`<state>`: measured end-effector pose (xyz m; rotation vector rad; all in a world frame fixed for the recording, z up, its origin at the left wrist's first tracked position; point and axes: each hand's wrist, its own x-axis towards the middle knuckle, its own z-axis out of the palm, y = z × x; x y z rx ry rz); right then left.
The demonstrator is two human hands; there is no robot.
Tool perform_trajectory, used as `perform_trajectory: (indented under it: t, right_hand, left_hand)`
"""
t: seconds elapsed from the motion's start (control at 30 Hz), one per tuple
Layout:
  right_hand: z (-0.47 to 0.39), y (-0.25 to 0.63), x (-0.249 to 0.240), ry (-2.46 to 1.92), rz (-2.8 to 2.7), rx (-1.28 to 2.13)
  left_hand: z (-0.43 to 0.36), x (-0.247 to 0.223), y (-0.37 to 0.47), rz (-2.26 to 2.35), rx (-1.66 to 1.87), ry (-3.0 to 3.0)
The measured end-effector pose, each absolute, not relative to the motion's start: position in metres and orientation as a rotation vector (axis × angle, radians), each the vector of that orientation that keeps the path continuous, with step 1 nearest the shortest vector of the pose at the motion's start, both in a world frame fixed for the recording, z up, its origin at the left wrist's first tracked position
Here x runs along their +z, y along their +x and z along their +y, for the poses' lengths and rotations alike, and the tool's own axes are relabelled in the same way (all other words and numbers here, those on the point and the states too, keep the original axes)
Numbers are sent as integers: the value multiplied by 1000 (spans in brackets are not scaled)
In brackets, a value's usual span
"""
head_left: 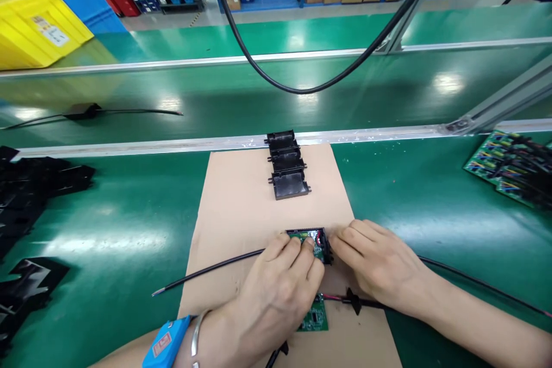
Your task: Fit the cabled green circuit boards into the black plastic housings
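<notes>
A small black plastic case (pixel 328 253) with a green circuit board (pixel 319 252) inside lies on the cardboard sheet (pixel 233 201). Curled over its left part, my left hand (pixel 280 287) is closed on the case, fingertips pressing at the board. My right hand (pixel 379 259) is pinched at the case's right end, on the black cable (pixel 457 277) that emerges behind it; the exact grip is hidden. Another cable (pixel 211 267) with a stripped end leaves leftward. A second circuit board (pixel 317 319), with a red and black lead, lies partly under my left hand.
Several empty black cases (pixel 290 184) stand in a row at the cardboard's far end. Black plastic parts (pixel 34 190) are piled left, and wired boards (pixel 513 167) right. A metal rail (pixel 172 146) crosses beyond; a thick cable (pixel 302 91) hangs above. A yellow bin (pixel 38 29) sits far left.
</notes>
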<state>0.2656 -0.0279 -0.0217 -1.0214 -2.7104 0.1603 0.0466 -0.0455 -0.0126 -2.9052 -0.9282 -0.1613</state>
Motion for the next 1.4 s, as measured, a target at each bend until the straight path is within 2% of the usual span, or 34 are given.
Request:
perform_trajectory:
  t: [0.27,0.53,0.77,1.07,1.4]
  right_hand:
    - [-27,264,-21,-961,-2722,8]
    - [-26,268,-29,-883,-2692,102]
    - [-20,280,-40,-951,-2444,376]
    - [-18,273,-40,-867,-2594,207]
    - [-18,272,-39,-897,-2493,263]
  left_hand:
    - [-41,-11,44,-936,-214,-2952]
    - [-36,-9,54,-979,-192,-3030]
    - [-35,-25,35,-933,-439,-3114]
    - [-33,-18,36,-960,-295,-3172]
    - [-33,-6,46,-951,-90,-3134]
